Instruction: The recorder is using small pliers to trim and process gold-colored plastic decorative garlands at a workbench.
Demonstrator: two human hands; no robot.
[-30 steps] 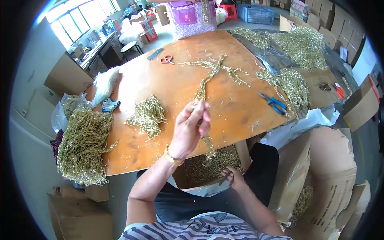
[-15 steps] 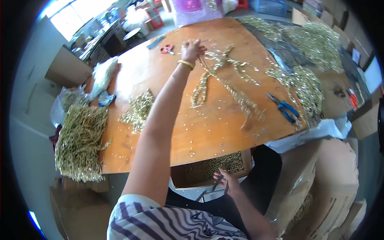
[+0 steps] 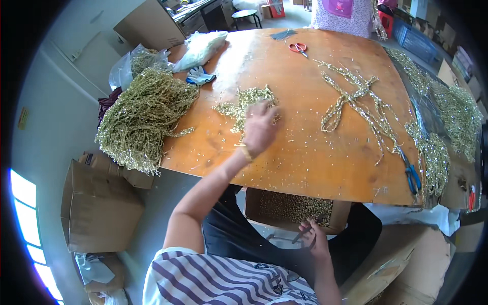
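My left hand [image 3: 262, 127], with a yellow bracelet on its wrist, is over the near edge of a small heap of gold glittery pieces [image 3: 249, 99] on the wooden table. Motion smears its fingers, so whether they grip any pieces does not show. Low by my lap, my right hand [image 3: 317, 241] is closed around a slim dark tool [image 3: 301, 235], its exact kind unclear. Just beyond that hand, under the table edge, sits a cardboard box [image 3: 339, 217] of small gold beads. Crossed gold glitter strands [image 3: 351, 96] lie farther right on the tabletop.
A big bundle of gold strands [image 3: 147, 117] hangs over the table's left edge, near a glove [image 3: 200, 76] and a plastic bag [image 3: 201, 50]. Red-handled scissors [image 3: 299, 48] lie at the back, blue-handled pliers [image 3: 412, 175] at the right. Cardboard boxes [image 3: 104, 203] stand left.
My left hand has left the crossed strands and come back leftward and nearer, to the small gold heap. The view has turned left. My right hand still holds the dark tool low.
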